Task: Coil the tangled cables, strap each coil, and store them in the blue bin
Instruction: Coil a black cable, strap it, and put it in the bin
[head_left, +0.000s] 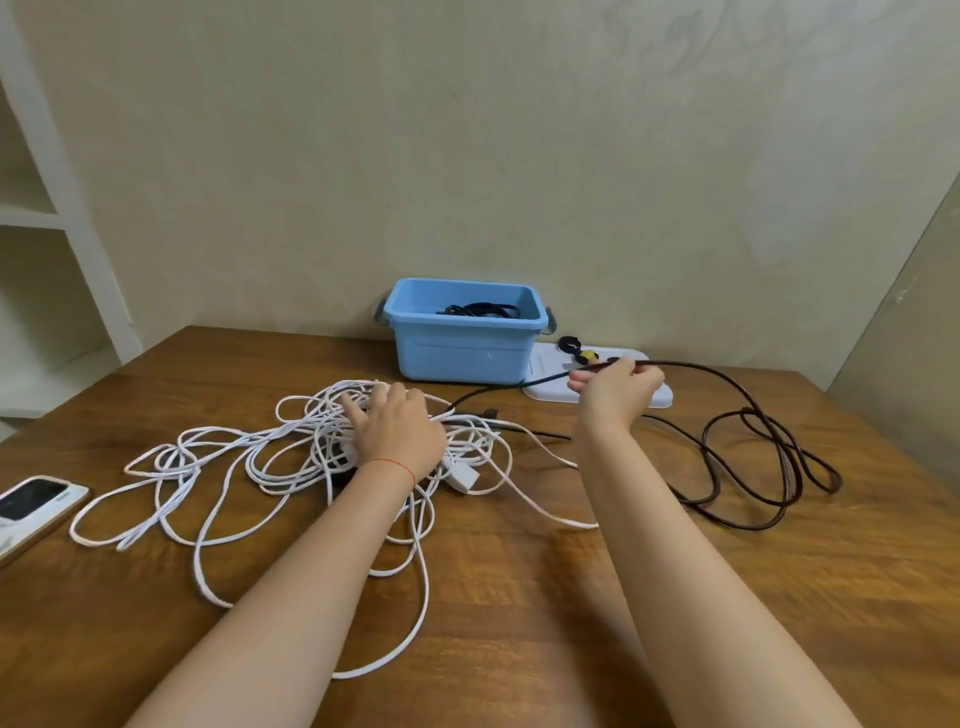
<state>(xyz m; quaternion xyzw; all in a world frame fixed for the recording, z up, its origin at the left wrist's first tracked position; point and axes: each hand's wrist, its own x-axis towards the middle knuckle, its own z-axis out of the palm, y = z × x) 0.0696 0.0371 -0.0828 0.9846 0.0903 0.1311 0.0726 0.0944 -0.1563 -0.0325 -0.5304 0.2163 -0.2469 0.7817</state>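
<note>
A bin (464, 340) is sitting at the table's (519, 597) far edge, a tray (550, 371) right of it, tangled cables (291, 467) lying in front, a phone (34, 506) lying far left.

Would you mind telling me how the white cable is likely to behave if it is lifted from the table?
The white cable is probably floppy: it lies in loose, crossing loops. Lifted, it would likely drag neighbouring loops along, since they overlap under the left hand. It may also snag the black cable, which runs into the pile.

Head view: worn at head height, faces forward and down over the surface (519, 597) toward the wall (467, 156).
Range: close, at arm's reach.
</note>
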